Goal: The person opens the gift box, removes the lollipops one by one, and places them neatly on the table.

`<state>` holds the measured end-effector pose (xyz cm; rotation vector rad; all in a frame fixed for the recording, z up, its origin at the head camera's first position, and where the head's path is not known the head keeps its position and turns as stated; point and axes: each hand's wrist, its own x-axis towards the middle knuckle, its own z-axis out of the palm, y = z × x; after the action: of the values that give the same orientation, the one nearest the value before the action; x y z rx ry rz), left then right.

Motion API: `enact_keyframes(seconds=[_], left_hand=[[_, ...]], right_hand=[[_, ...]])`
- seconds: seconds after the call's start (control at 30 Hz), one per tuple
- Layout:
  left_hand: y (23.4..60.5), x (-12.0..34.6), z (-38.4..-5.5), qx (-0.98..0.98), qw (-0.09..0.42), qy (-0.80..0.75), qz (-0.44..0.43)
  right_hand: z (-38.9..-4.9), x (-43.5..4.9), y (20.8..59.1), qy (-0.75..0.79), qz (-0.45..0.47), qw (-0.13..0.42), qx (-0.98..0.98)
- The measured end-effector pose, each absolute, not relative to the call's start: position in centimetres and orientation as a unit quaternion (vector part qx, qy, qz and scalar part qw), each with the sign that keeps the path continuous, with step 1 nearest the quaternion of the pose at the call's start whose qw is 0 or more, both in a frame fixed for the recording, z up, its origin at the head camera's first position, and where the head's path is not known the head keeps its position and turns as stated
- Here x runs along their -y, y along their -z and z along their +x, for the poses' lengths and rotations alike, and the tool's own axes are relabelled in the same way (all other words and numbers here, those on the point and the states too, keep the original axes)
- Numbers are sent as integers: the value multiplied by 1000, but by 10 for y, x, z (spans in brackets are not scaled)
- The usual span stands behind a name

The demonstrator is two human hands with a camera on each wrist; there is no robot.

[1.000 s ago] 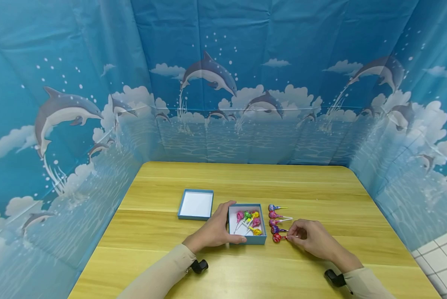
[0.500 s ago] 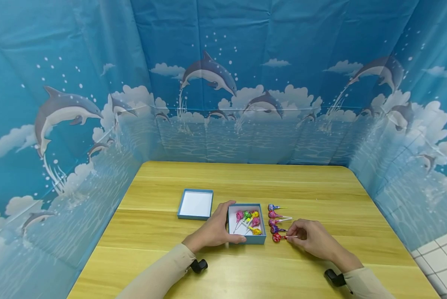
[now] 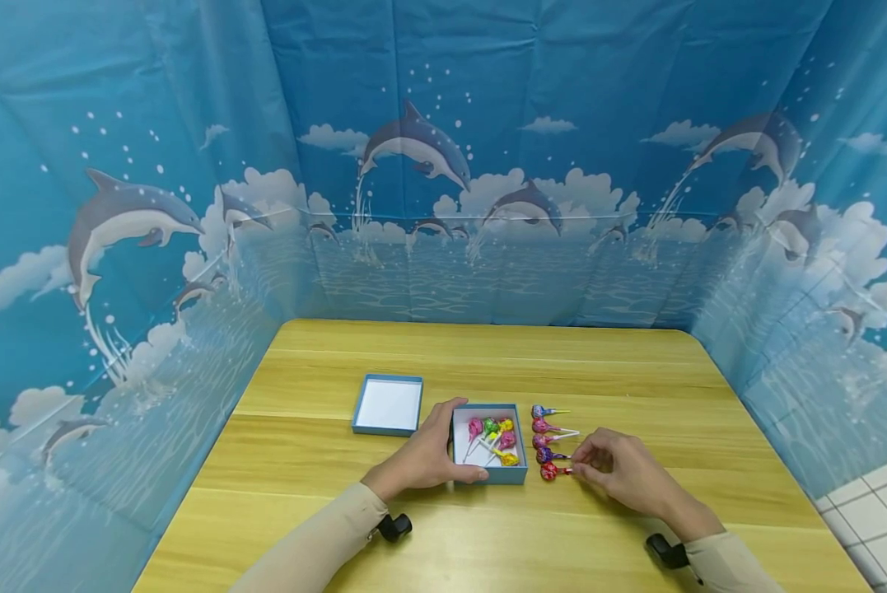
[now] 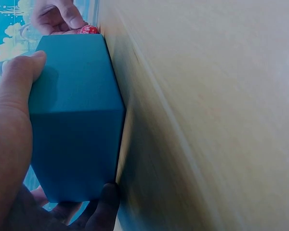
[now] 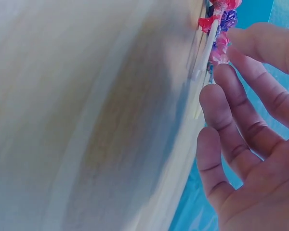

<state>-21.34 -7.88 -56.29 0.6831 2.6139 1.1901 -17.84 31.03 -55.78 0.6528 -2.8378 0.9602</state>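
Observation:
My left hand [image 3: 422, 455] grips the left side of a blue open-topped box [image 3: 498, 476], its thumb along the near wall. In the left wrist view the fingers curl around the box's far end. Inside lie several wrapped lollipops, including a yellow lollipop [image 3: 510, 459] and a green lollipop [image 3: 491, 426]. Right of the box, several lollipops form a column, sticks pointing right. The nearest is a red lollipop [image 3: 548, 471]. My right hand [image 3: 624, 473] hovers at its stick end, and in the right wrist view the fingers are loosely bent with the stick outside them.
A blue lid [image 3: 389, 405], white inside, lies on the wooden table [image 3: 324, 511] left of the box. A dolphin-printed curtain [image 3: 443, 272] encloses the table's back and sides. White floor tiles [image 3: 873, 502] show at the lower right.
My right hand has released the red lollipop's stick and shifted slightly up and right. The left hand and box stay where they were.

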Motion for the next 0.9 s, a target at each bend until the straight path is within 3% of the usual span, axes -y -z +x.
enact_keyframes(seconds=[0.4, 0.9], left_hand=[[564, 80, -215, -880, 94, -403, 234], [567, 79, -217, -884, 88, -396, 234]], right_hand=[[-178, -301, 548, -287, 228, 83, 927], [-182, -278, 528, -273, 266, 95, 920]])
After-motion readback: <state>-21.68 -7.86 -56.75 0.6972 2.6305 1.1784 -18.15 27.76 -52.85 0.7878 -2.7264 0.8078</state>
